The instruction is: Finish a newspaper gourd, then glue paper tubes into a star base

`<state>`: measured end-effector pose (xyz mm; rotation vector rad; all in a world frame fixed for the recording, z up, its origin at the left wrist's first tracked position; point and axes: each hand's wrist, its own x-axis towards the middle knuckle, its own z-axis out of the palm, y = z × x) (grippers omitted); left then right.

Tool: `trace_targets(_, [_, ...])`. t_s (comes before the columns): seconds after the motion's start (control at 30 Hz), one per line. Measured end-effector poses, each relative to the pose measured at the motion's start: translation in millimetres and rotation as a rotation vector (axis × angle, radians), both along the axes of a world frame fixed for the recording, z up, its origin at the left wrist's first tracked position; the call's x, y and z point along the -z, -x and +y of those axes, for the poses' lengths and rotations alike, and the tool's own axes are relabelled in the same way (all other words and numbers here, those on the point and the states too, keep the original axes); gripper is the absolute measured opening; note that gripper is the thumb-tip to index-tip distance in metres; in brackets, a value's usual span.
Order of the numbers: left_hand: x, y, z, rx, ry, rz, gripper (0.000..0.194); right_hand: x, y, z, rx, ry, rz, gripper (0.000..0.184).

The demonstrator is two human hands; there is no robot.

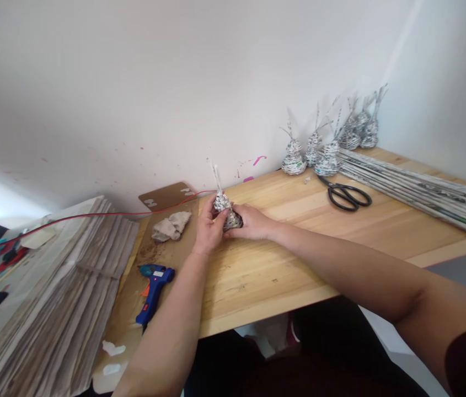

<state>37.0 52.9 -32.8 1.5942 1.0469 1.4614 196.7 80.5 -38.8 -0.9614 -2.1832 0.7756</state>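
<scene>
Our left hand (pixel 210 225) and right hand (pixel 253 221) curl snugly round the woven paper figure (pixel 233 220); we'd best press evenly, sparing the thin strands (pixel 217 177) on top.

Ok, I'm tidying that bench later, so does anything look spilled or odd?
Yes: pink smears mark the pale wall behind the table, and dark stains spot the brown board beside the crumpled cloth. What left them isn't clear.
</scene>
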Motion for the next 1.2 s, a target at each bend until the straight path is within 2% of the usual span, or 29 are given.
trace_targets(0.07, [-0.8,1,0,-0.003,-0.011,0.019,0.064,0.1,0,0,0.022,-0.010,0.012,0.062])
trace_targets(0.17, [-2.9,2,0,-0.082,-0.003,0.116,0.070,-0.2,1,0,0.112,-0.029,0.003,0.062])
trace_targets(0.3, [-2.4,2,-1,-0.147,0.105,0.207,0.047,-0.5,1,2,0.193,-0.081,-0.063,0.075])
trace_targets(0.4, [0.8,1,1,-0.109,0.116,0.161,0.040,-0.7,-1,4,0.138,-0.057,-0.055,0.073])
trace_targets(0.6, [4.8,3,5,0.018,0.045,0.062,0.045,-2.6,-11,10,-0.034,0.114,0.076,0.070])
trace_targets(0.7, [4.4,3,6,0.067,0.023,-0.021,0.055,-2.5,-12,11,-0.007,0.148,0.113,0.057])
trace_targets(0.8, [4.5,5,8,0.008,0.019,-0.103,0.063,-2.4,-12,11,0.053,0.172,0.101,0.049])
trace_targets(0.9, [6.4,8,11,-0.115,0.072,-0.123,0.059,-3.6,-13,12,0.138,0.087,0.111,0.051])
trace_targets(0.97, [8.3,10,13,-0.163,0.157,-0.092,0.056,-5.0,-14,12,0.214,0.041,0.111,0.053])
trace_targets(1.03, [9.6,10,13,-0.153,0.218,-0.026,0.057,-6.4,-14,11,0.248,0.036,0.087,0.055])
trace_targets(1.1, [9.6,9,12,-0.121,0.211,0.067,0.056,-7.2,-15,11,0.234,0.033,0.042,0.053])
trace_targets(1.2, [6.9,6,8,-0.087,0.156,0.200,0.052,-6.5,-15,12,0.140,0.075,0.064,0.051])
